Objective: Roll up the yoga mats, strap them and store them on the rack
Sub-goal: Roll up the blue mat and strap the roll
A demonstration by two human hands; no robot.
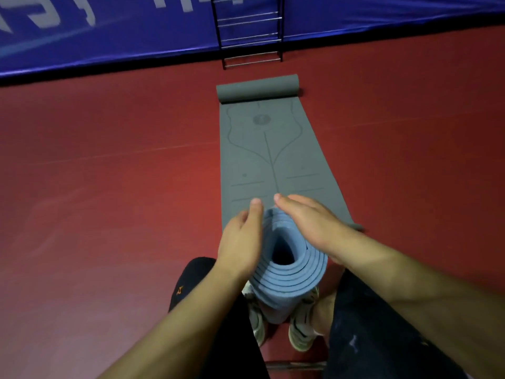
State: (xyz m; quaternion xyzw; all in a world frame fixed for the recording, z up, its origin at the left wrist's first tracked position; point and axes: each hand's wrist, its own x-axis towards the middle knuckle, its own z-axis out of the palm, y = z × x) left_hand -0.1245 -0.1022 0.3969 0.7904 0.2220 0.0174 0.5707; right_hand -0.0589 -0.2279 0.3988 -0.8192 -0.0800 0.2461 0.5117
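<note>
A rolled blue yoga mat [289, 283] stands on end between my feet, its spiral end facing up at me. My left hand [241, 239] lies flat against the roll's left side, fingers straight. My right hand [311, 222] lies flat against its right side and top, fingers straight. Beyond the roll a grey yoga mat [269, 157] with printed alignment lines lies flat on the red floor, its far end curled into a small roll [257, 88]. A black metal rack [250, 31] with several silver bars stands against the blue wall padding behind the grey mat.
Red floor [123, 173] spreads wide on both sides of the grey mat. Blue wall padding [109, 36] with white lettering runs along the back. My knees in black shorts and my white sneakers [302, 326] flank the blue roll.
</note>
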